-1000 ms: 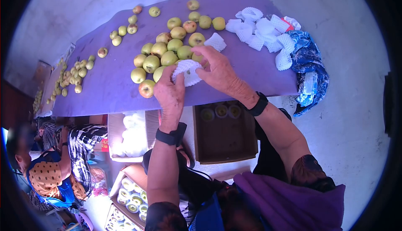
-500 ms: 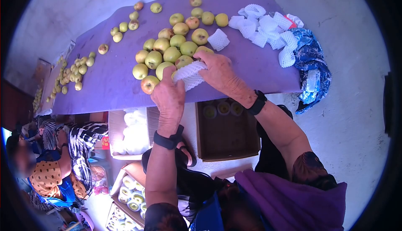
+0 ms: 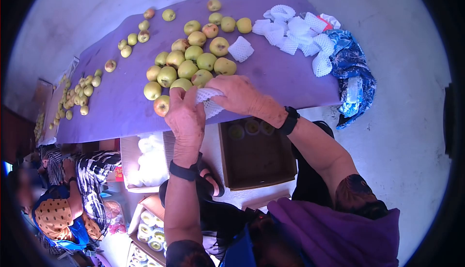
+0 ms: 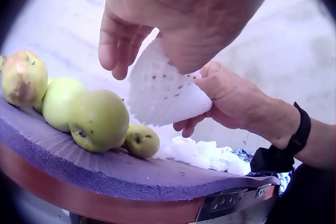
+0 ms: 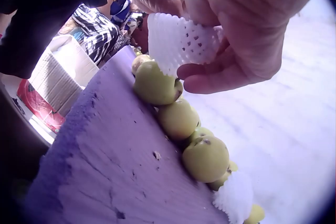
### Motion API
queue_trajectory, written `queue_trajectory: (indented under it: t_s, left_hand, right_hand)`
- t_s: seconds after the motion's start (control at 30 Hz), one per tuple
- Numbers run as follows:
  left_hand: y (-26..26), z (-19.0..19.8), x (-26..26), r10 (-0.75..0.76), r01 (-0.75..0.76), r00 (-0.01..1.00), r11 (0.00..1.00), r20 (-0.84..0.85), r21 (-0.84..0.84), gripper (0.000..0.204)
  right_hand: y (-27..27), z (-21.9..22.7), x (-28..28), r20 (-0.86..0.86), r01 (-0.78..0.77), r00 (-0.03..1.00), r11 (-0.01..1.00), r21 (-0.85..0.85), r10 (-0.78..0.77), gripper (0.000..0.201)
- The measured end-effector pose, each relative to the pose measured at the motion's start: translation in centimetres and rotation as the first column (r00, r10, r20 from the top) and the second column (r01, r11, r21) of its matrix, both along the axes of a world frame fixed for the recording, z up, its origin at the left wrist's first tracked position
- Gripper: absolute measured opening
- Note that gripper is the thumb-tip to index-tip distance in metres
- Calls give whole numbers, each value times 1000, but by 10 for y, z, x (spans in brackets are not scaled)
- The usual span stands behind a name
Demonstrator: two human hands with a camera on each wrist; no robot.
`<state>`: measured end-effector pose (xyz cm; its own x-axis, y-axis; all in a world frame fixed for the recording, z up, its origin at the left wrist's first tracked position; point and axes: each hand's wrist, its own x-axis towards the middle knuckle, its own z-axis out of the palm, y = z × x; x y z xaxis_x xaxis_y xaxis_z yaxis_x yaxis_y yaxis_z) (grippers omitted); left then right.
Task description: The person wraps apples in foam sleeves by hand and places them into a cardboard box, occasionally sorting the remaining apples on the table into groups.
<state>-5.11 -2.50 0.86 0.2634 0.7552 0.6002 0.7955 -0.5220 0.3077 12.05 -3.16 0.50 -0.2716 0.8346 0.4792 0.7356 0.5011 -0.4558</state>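
A white foam fruit net [image 3: 209, 104] is stretched between my two hands above the front edge of the purple-topped table [image 3: 290, 90]. My left hand [image 3: 186, 121] pinches one end of it, the other fingers hanging loosely beside it in the left wrist view. At the opposite end, my right hand [image 3: 244, 95] grips the net between thumb and fingers. The net [image 4: 165, 85] looks flattened, with rows of small holes. Just beyond my hands lies a cluster of green-yellow apples [image 3: 167, 76], some blushed red. A loose foam net [image 3: 240, 49] rests right of them.
More foam nets [image 3: 302, 32] lie heaped at the table's right, beside a blue patterned cloth [image 3: 356, 68]. Scattered apples [image 3: 84, 110] run along the left. Below stand a brown carton [image 3: 259, 167], a box of white foam [image 3: 152, 158] and a box of netted apples [image 3: 154, 240]. Another person [image 3: 53, 213] sits at left.
The net, held spread with its opening showing, is now drawn flatter between my hands. Both hands have come closer to the table's front edge, and the right hand's fingers have closed in on the net.
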Motion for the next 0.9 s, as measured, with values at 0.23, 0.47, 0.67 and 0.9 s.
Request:
queue_trajectory:
  t_s: [0.23, 0.47, 0.67, 0.9]
  left_hand:
    - [19, 21, -36, 179, -172, 970, 983, 165, -57, 32]
    - [27, 44, -54, 434, -435, 900, 887, -40, -157, 36]
    - [37, 37, -61, 388, -384, 921, 913, 4, -134, 31]
    - [38, 30, -45, 238, -226, 963, 969, 124, -99, 32]
  right_hand:
    - [33, 21, 48, -410, 19, 909, 989, -150, -80, 29]
    - [60, -7, 78, 181, 317, 937, 945, -85, -298, 23]
    - [72, -23, 90, 442, 317, 872, 931, -182, -210, 25]
    - [78, -21, 90, 370, 493, 813, 870, -25, -450, 24]
